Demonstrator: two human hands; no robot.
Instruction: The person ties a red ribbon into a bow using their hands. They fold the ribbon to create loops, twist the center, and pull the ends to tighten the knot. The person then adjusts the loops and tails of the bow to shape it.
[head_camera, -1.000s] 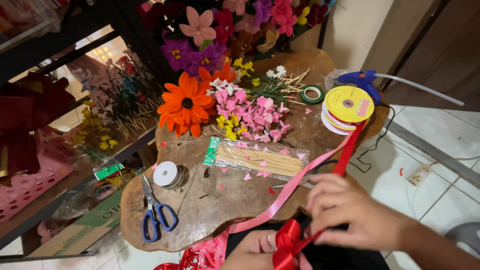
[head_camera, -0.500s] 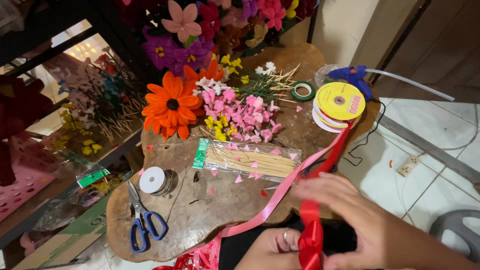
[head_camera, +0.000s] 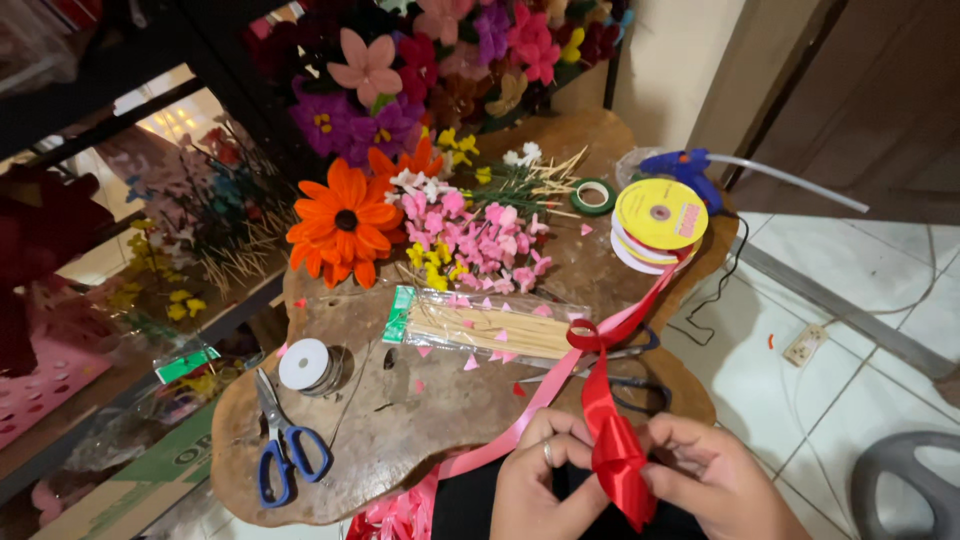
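We see both hands low at the near edge of the slab-shaped wooden table (head_camera: 400, 430), working one red satin ribbon (head_camera: 612, 440). The left hand (head_camera: 545, 475) has its fingers curled in and pinched on the ribbon's left side; a ring shows on one finger. The right hand (head_camera: 715, 480) is closed on the same fold from the other side, thumb and fingers pressing it. Neither hand is slack: both grasp the ribbon, which sits directly between the two sets of fingertips, so neither hand is nearer than the other.

The ribbon's long axis is what matters here. From the pinch it runs up and away from the fingers, tilting slightly left, to a small loop or knot just beyond the fingertips, then bends right and runs diagonally on to the yellow ribbon spool (head_camera: 660, 215) at the far right, well apart from both hands. A short tail hangs down below the fingers toward us.

A pink ribbon (head_camera: 500, 440) passes just left of the left fingers, slanting the same way. Beyond the fingers lies a clear packet of wooden skewers (head_camera: 490, 328); far left of them rest blue-handled scissors (head_camera: 285, 455) and a white thread spool (head_camera: 304, 364). An orange paper flower (head_camera: 345, 222) and a blue glue gun (head_camera: 680, 165) lie farther off.
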